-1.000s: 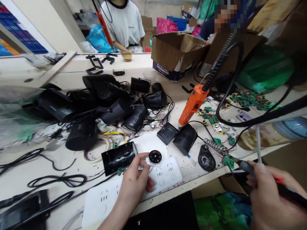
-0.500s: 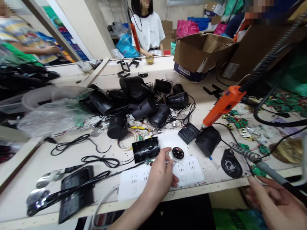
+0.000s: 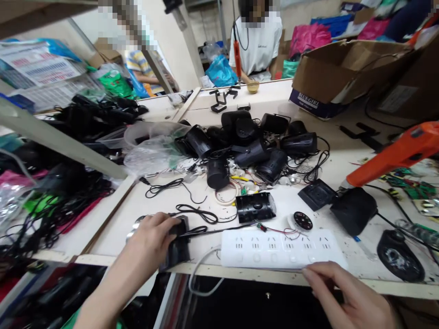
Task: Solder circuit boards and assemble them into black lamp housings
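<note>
My left hand [image 3: 154, 240] is closed over the upper end of a black curved half-shell [image 3: 180, 253] at the bench's front left; its fingertips curl onto the plastic beside a black cord [image 3: 206, 230]. My right hand [image 3: 350, 294] is at the front edge by a white power strip [image 3: 281, 261], thumb and forefinger together; whatever is between them is too small or hidden. Behind the strip lies a round black-faced disc in a white cup [image 3: 302, 221], its thin wires running to a small circuit board [image 3: 261, 226]. A black cylindrical housing [image 3: 255, 206] lies open-side hidden behind it.
An orange electric screwdriver [image 3: 394, 153] hangs at the right above a black housing piece [image 3: 355, 210]. Several black lamp housings [image 3: 250, 153] are heaped mid-bench. A cardboard box [image 3: 343, 68] stands behind. A person in a white shirt [image 3: 257, 43] sits across the bench.
My left hand has left the disc by the power strip and moved left onto the black half-shell. My right hand has come in towards the strip's front edge. The view has turned left.
</note>
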### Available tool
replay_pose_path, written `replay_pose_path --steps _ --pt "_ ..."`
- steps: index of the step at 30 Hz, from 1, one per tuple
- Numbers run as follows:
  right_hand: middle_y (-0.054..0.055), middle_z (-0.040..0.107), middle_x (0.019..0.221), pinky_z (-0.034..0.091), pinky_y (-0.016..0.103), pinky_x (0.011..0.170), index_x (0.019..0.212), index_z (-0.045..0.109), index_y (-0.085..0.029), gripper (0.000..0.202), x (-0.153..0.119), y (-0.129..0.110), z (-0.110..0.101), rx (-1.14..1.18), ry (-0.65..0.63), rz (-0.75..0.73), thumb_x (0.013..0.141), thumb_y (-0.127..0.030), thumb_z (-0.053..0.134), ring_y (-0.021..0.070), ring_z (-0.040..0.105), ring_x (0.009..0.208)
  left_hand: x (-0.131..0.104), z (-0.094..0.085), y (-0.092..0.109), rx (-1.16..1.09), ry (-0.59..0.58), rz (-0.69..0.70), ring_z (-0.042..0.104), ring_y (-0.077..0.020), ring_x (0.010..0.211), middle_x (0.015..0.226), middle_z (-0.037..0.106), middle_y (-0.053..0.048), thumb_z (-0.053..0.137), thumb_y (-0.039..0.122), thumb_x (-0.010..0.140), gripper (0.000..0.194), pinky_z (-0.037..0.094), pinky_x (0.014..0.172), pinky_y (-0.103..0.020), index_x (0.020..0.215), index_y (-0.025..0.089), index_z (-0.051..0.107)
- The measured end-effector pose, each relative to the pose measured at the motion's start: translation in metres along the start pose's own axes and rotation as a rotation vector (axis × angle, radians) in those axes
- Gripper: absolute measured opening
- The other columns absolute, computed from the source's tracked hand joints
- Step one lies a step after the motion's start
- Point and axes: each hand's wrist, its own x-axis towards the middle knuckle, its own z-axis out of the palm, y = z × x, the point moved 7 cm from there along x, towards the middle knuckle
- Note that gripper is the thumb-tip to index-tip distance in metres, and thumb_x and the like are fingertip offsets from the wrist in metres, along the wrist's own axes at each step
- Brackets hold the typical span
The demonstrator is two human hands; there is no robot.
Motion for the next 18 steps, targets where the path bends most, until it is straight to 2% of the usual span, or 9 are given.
replay_pose_path --steps 1,3,7,10,12,15,17,18 --pt "-0.003 0.067 0.063 0.049 0.016 0.049 0.081 0.065 -0.023 0.017 0.004 -0.009 0.009 0.041 -0.025 -0.045 0.092 -0.034 0.059 0.0106 0.062 0.048 -0.005 0.002 -0.013 0.016 -0.026 0.014 0.063 -0.0313 0.09 0.098 0.068 -0.013 0.047 0.027 0.083 0.032 0.052 0.081 -0.045 0.1 0.019 0.072" --pt "-0.002 0.065 0.064 0.048 0.017 0.051 0.081 0.062 -0.022 0.014 0.01 -0.026 0.027 0.114 -0.077 -0.11 0.093 -0.028 0.057 0.0102 0.061 0.05 -0.013 0.006 -0.026 0.004 -0.074 0.018 0.063 -0.0309 0.093 0.101 0.068 -0.014 0.044 0.026 0.083 0.034 0.052 0.083 -0.044 0.1 0.02 0.073" --pt "-0.002 0.06 0.064 0.045 0.019 0.054 0.081 0.059 -0.02 0.016 0.02 -0.053 0.058 0.218 -0.211 -0.196 0.095 -0.018 0.052 0.01 0.057 0.053 -0.016 0.007 -0.024 -0.108 -0.111 -0.085 0.066 -0.031 0.089 0.096 0.069 -0.013 0.039 0.037 0.088 0.04 0.051 0.08 -0.044 0.098 0.019 0.073" --pt "-0.001 0.06 0.066 0.044 0.021 0.056 0.081 0.06 -0.019 0.019 0.025 -0.065 0.075 0.267 -0.294 -0.223 0.096 -0.017 0.048 0.011 0.057 0.056 -0.015 -0.001 -0.019 -0.387 -0.134 -0.225 0.067 -0.0261 0.073 0.081 0.07 -0.007 0.051 0.05 0.083 0.041 0.051 0.069 -0.037 0.099 0.02 0.072" --pt "0.001 0.063 0.07 0.046 0.023 0.059 0.084 0.063 -0.018 0.021 0.03 -0.072 0.085 0.302 -0.313 -0.227 0.096 -0.016 0.046 0.0126 0.059 0.061 -0.013 -0.006 -0.016 -0.642 -0.146 -0.356 0.063 -0.0205 0.058 0.065 0.066 -0.002 0.059 0.053 0.077 0.04 0.049 0.059 -0.031 0.096 0.019 0.07" --pt "0.004 0.065 0.079 0.048 0.025 0.062 0.103 0.067 -0.017 0.016 0.037 -0.082 0.107 0.386 -0.393 -0.103 0.092 -0.025 0.059 0.0141 0.06 0.065 -0.003 -0.011 0.001 -1.006 -0.095 -0.46 0.056 -0.0131 0.047 0.061 0.061 0.003 0.069 0.046 0.071 0.034 0.044 0.052 -0.025 0.087 0.017 0.067" --pt "0.001 0.064 0.082 0.048 0.024 0.058 0.12 0.063 -0.018 0.044 0.038 -0.089 0.126 0.472 -0.521 0.017 0.081 -0.035 0.075 0.012 0.056 0.06 0.005 -0.009 0.022 -1.19 -0.07 -0.452 0.056 -0.0114 0.046 0.06 0.06 0.004 0.072 0.042 0.069 0.031 0.045 0.051 -0.024 0.084 0.017 0.063" --pt "-0.001 0.062 0.08 0.047 0.023 0.056 0.121 0.062 -0.019 0.051 0.037 -0.095 0.133 0.508 -0.585 0.04 0.077 -0.036 0.078 0.0111 0.054 0.058 0.008 -0.006 0.035 -1.259 -0.077 -0.434 0.057 -0.012 0.047 0.059 0.059 0.004 0.073 0.041 0.069 0.03 0.046 0.051 -0.024 0.084 0.017 0.062"
